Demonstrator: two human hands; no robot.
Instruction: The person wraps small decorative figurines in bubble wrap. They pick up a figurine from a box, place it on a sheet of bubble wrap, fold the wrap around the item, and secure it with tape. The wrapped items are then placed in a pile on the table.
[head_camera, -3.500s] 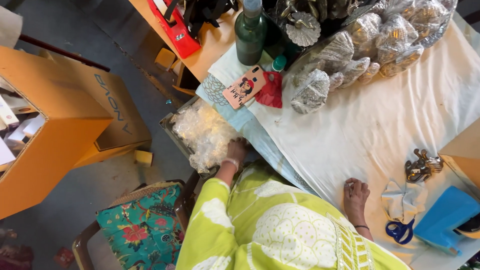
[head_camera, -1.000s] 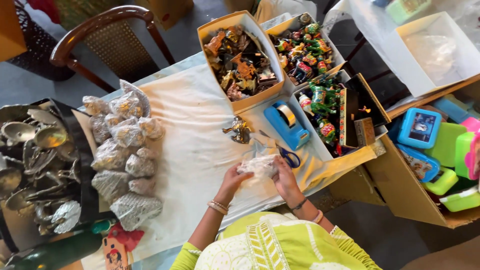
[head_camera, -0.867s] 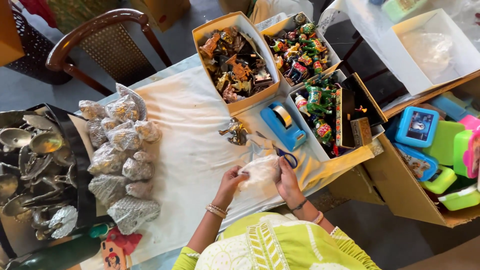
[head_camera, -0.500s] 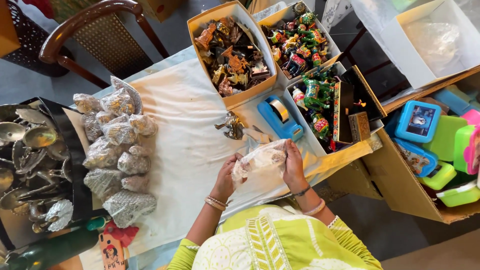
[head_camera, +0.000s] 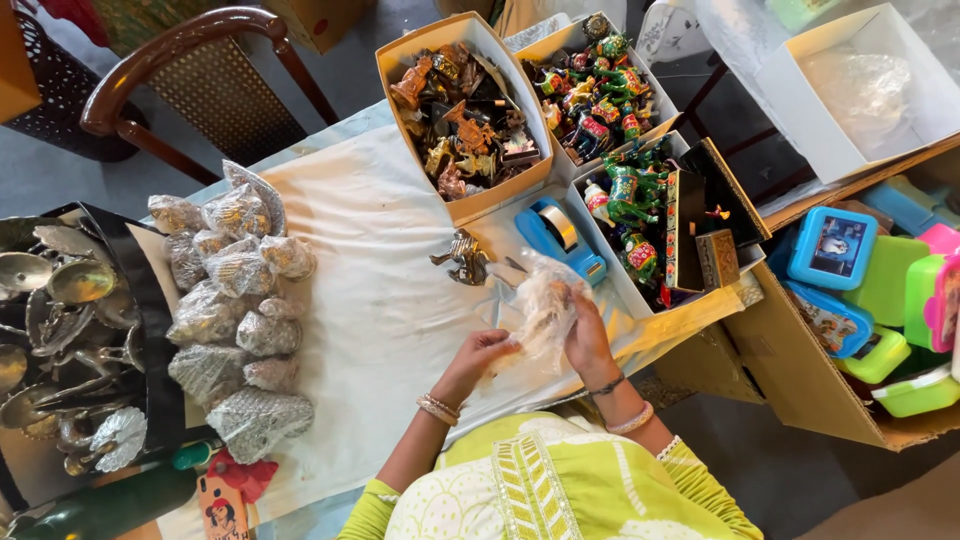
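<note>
Both hands hold a clear plastic bag stuffed with pale fibre, just in front of the blue tape dispenser: the left hand pinches its lower edge with curled fingers, while the right hand grips its far side, fingers wrapped around it. A small metal figurine lies on the white cloth just left of the dispenser, and a heap of wrapped silver pieces sits well to its left.
</note>
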